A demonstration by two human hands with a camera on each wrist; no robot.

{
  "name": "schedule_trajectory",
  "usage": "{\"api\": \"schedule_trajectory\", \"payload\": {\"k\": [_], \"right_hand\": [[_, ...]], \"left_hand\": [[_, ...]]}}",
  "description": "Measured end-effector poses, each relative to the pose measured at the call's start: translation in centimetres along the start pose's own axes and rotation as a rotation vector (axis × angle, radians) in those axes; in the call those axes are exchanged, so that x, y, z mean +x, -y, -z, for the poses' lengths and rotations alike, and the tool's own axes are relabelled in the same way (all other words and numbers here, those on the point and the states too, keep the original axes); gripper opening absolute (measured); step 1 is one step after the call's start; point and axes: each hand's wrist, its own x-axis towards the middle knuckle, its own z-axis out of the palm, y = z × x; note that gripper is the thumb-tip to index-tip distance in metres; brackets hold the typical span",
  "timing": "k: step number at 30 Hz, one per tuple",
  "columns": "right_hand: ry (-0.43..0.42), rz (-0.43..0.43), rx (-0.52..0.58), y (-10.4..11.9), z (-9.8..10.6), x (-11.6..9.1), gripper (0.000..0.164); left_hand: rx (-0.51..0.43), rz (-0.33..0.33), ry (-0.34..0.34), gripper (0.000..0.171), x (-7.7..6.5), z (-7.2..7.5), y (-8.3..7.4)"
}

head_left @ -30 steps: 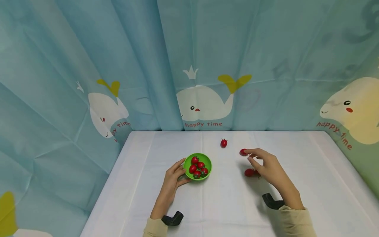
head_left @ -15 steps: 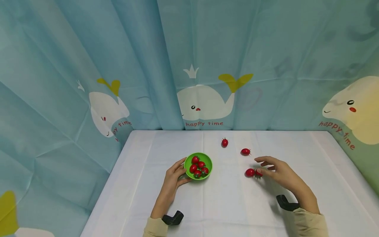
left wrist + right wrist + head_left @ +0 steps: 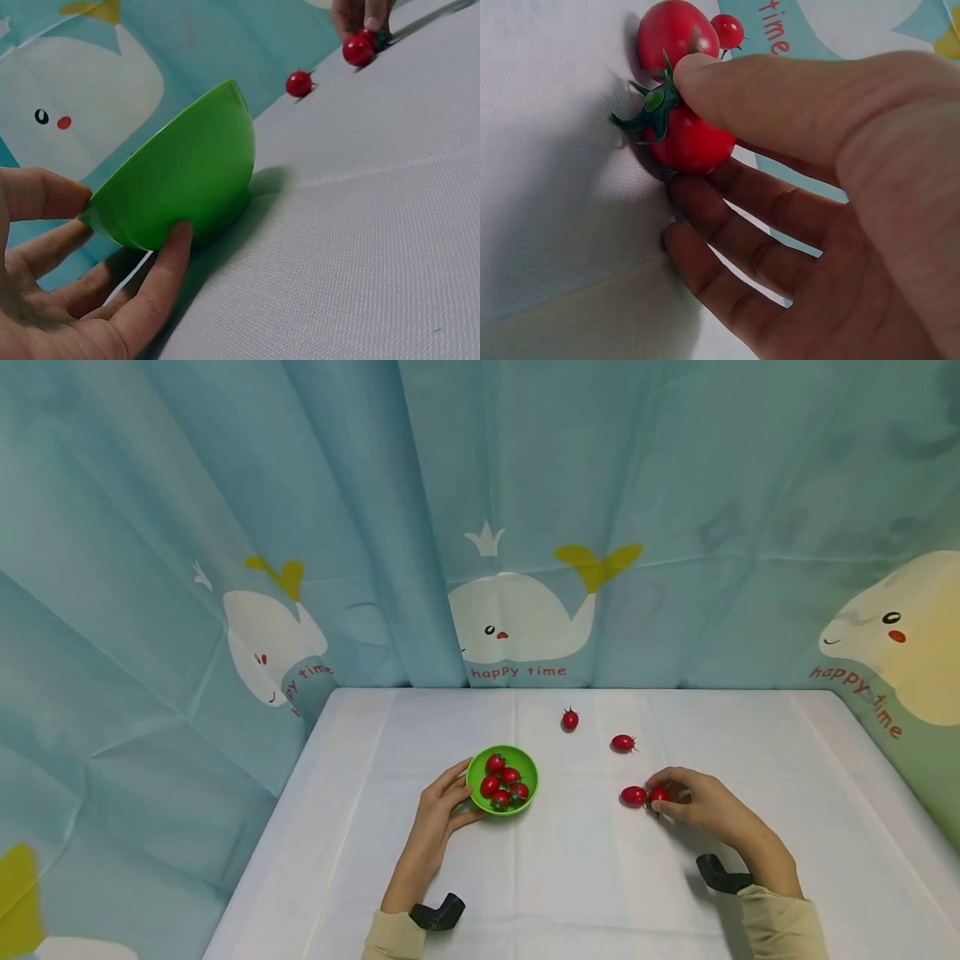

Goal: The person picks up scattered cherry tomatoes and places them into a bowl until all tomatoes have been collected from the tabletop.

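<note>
In the head view my left hand (image 3: 437, 814) holds the left side of a small green bowl (image 3: 527, 768). Several cherry tomatoes (image 3: 490, 786) lie inside it. The left wrist view shows thumb and fingers on the outside of the bowl (image 3: 187, 161), which hides its contents. On the right, my right hand (image 3: 712, 812) pinches a cherry tomato (image 3: 658, 796) low over the white cloth. Close up, the thumb presses on this tomato (image 3: 694, 142) beside its green stem, with fingers behind it. Another cherry tomato (image 3: 632, 797) lies right beside it, on its left.
Farther back on the white-covered table (image 3: 585, 877) lie two more cherry tomatoes, one (image 3: 623, 743) to the right and one (image 3: 570, 720) near the back edge. A blue curtain (image 3: 360, 527) printed with whales hangs behind and at the sides.
My right hand has drawn back from the rear right tomato, then lowered onto the nearer pair and taken hold of the right-hand one. The left hand and bowl have stayed put.
</note>
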Motion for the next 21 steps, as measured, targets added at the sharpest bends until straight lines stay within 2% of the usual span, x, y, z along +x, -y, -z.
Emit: {"api": "schedule_trajectory", "payload": {"k": [6,11,21], "right_hand": [[0.012,-0.036,0.006,0.0,0.1,0.0,0.026],[0.004,-0.029,0.005,0.1,0.3,-0.2,0.026],[-0.08,0.0,0.034,1.0,1.2,-0.7,0.024]], "left_hand": [[-0.008,0.005,-0.001,0.052,0.1,0.1,0.1],[-0.008,0.0,0.004,0.052,0.0,0.0,0.2],[-0.006,0.004,0.0,0.052,0.0,0.0,0.1]]}}
